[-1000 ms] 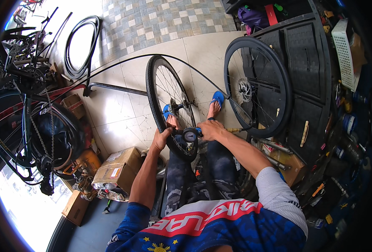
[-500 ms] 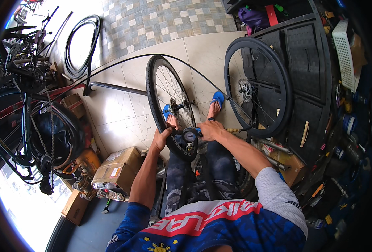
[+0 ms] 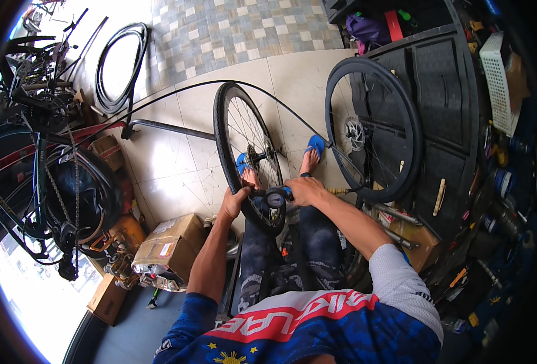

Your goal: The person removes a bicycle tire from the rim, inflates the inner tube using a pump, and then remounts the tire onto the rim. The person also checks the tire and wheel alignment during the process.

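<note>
A bicycle wheel (image 3: pixel 220 127) with a black tyre stands tilted between my legs. My left hand (image 3: pixel 237 201) is closed around the near left part of its rim, by the valve area, with the thumb over the inflator's end. My right hand (image 3: pixel 305 191) grips a blue and black tyre inflator with a round gauge (image 3: pixel 275 198), which sits across the rim. A black air hose (image 3: pixel 268 92) arcs over the wheel from the left and runs down toward a brass-coloured fitting (image 3: pixel 336 190) beside my right hand. My fingers hide the inflator's lever and the valve.
A second wheel with a disc rotor (image 3: pixel 354 133) leans on a black panel (image 3: pixel 438 85) at the right. Bicycles (image 3: pixel 38 151) crowd the left side. A cardboard box (image 3: pixel 170 246) lies near my left forearm; a coiled hose (image 3: pixel 98 73) rests at the back left.
Both hands keep their hold on the wheel and inflator. The whole view has shifted very slightly; otherwise nothing has visibly moved.
</note>
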`<state>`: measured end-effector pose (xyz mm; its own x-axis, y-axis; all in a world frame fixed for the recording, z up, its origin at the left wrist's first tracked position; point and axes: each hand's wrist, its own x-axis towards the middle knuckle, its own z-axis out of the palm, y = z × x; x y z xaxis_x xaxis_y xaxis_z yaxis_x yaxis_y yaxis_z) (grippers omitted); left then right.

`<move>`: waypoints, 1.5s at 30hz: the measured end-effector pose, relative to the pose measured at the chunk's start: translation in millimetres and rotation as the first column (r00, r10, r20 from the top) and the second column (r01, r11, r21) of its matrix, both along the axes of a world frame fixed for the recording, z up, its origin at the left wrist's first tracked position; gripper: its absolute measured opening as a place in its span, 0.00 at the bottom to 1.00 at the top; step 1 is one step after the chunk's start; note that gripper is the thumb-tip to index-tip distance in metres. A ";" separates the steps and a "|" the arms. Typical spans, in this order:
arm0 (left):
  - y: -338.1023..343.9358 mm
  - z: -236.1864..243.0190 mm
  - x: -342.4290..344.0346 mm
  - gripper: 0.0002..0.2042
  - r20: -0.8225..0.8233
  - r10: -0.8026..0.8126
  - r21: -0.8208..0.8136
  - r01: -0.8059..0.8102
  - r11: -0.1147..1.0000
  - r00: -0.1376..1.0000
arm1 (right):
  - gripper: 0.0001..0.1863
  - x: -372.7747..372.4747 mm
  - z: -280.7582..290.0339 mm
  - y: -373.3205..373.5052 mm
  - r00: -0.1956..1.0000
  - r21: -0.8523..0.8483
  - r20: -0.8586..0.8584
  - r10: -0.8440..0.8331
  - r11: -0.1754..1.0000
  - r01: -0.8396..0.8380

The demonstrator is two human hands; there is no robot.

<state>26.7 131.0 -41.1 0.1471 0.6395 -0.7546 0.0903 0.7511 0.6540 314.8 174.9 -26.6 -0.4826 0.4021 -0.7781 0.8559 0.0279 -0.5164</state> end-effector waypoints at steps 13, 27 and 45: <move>-1.2 -1.8 3.2 0.16 0.008 0.021 0.018 -0.022 1.000 1.000 | 0.24 0.1 5.5 5.5 0.999 -0.012 0.013 0.035 0.999 -0.035; 0.5 -1.6 3.7 0.16 0.004 0.005 0.013 -0.005 1.000 1.000 | 0.25 4.6 -1.4 1.6 1.000 0.035 -0.010 0.017 0.999 -0.017; 2.6 2.2 4.9 0.16 -0.035 -0.005 0.027 0.006 1.000 0.999 | 0.26 2.1 5.1 5.8 1.000 -0.010 0.020 0.022 1.000 -0.021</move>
